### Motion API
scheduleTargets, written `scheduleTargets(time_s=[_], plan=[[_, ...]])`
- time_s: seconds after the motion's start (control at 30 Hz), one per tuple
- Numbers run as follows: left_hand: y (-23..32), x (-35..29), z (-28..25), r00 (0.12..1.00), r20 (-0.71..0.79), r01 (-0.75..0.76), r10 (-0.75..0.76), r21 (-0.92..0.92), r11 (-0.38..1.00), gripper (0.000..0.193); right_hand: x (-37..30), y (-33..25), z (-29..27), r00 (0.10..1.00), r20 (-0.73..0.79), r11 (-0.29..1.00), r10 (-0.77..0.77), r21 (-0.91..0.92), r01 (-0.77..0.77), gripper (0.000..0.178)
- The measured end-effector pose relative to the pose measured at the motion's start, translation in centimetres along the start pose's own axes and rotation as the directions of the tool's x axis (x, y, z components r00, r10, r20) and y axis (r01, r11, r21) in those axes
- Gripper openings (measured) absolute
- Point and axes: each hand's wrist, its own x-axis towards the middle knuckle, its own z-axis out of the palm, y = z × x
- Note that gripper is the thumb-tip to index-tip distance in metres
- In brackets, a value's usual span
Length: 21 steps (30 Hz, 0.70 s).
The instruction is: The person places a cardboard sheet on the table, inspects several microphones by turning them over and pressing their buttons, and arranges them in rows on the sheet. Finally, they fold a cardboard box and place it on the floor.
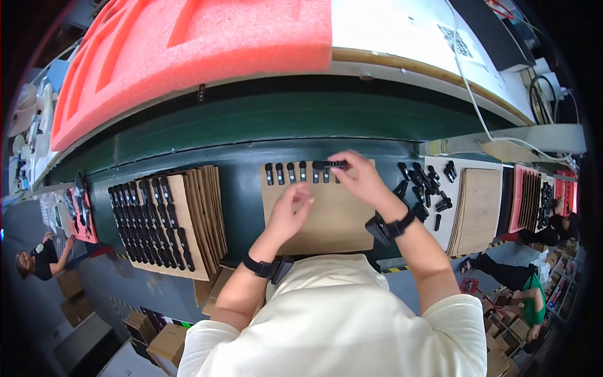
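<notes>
A sheet of brown cardboard (333, 220) lies in front of me, with a row of small black stick-shaped devices (291, 173) standing along its far edge. My right hand (362, 179) pinches another black stick-shaped device (330, 164) and holds it crosswise over the right part of that row. Part of the row is hidden under this hand. My left hand (291, 210) is over the cardboard, nearer to me than the row, its fingers loosely bent and thumb apart. Nothing shows in it.
To the left, a cardboard stack (204, 220) carries several rows of black devices. A loose pile of them (424, 179) lies at right, beside stacked cardboard sheets (476, 207). Pink foam (251, 50) rests on the shelf beyond the green belt. Other people (44, 261) are at both sides.
</notes>
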Motion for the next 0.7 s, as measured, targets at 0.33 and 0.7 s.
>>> scheduleTargets(time_s=[0.33,0.7], plan=[[12.0,-3.6,-1.9,0.829,0.108,-0.559,0.549,0.138,0.818,0.034,-10.4,-9.7,-1.3,0.877,-0.118,0.885,-0.465,-0.049,0.463,0.029],[14.3,-7.6,-1.9,0.687,0.145,-0.727,0.712,0.17,0.666,0.031,-14.9,-11.8,-0.8,0.757,-0.208,0.783,-0.62,-0.104,0.613,0.034]])
